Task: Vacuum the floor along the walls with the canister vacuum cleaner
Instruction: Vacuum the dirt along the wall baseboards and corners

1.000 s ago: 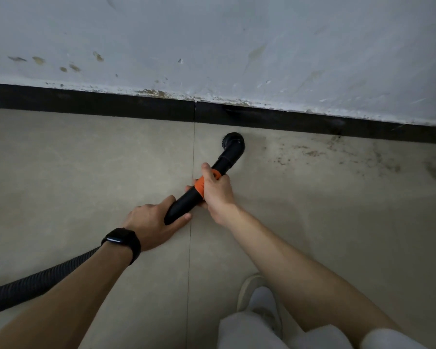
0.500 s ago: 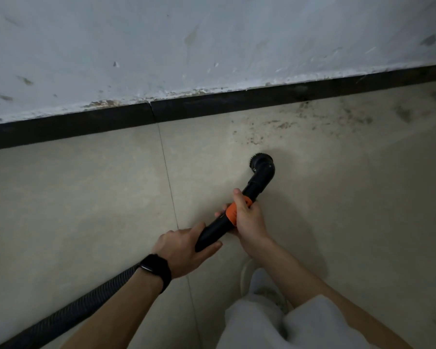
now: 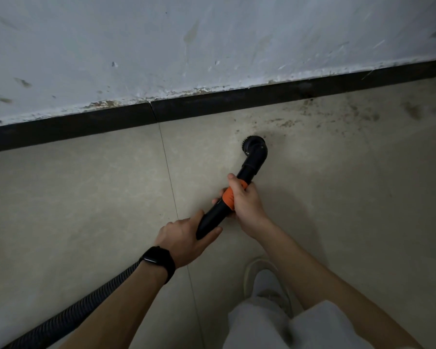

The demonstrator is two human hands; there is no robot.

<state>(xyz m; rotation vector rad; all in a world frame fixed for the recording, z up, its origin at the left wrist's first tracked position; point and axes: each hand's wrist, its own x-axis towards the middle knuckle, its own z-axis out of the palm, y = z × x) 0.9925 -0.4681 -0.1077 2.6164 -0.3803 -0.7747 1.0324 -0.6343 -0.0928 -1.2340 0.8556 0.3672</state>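
Note:
A black vacuum wand (image 3: 213, 217) with an orange collar (image 3: 229, 196) ends in a round black brush nozzle (image 3: 254, 147). The nozzle sits on the beige tile floor (image 3: 86, 197), a short way out from the black baseboard (image 3: 212, 104). My right hand (image 3: 246, 200) grips the wand at the orange collar. My left hand (image 3: 186, 238) holds the wand's lower end, with a black watch on that wrist. A ribbed black hose (image 3: 68, 316) runs from under my left arm to the bottom left corner. The canister is out of view.
Dark dirt specks (image 3: 312, 117) lie on the floor by the baseboard, right of the nozzle. The scuffed white wall (image 3: 212, 41) rises behind. My white shoe (image 3: 264, 278) and light trouser leg (image 3: 287, 328) stand at the bottom, close behind the wand.
The nozzle has slid right along the floor, away from the tile joint and toward the dirt specks. Both hands keep their hold on the wand. The view has swung, tilting the baseboard.

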